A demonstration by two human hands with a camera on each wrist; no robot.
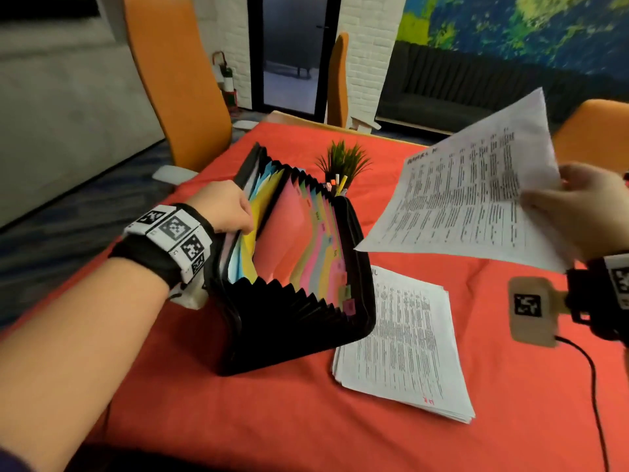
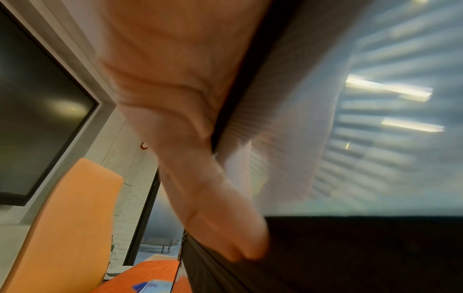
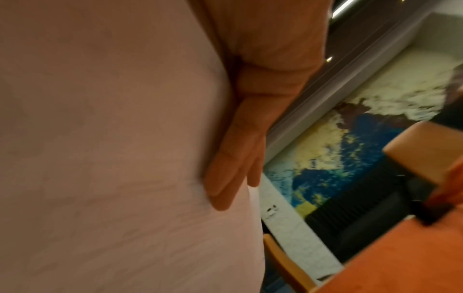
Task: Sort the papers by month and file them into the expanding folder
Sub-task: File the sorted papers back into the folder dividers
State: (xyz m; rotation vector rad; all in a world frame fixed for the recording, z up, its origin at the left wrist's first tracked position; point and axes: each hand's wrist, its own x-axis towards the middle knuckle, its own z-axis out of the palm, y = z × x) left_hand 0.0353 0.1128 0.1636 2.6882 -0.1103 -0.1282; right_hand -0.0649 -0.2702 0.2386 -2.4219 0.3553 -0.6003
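The black expanding folder [image 1: 292,267] stands open in the middle of the red worktop [image 1: 238,420]. The left hand [image 1: 221,209] grips its left side, fingers curled over the coloured dividers [image 1: 272,233]. The right hand [image 1: 578,212] pinches one printed sheet [image 1: 469,199] in the air on the right. A stack of papers [image 1: 405,345] lies flat just right of the folder.

the left hand's [image 1: 227,208] fingertips vanish among the folder's [image 1: 296,338] dividers; print on the held sheet [image 1: 469,195] is too blurred to read.
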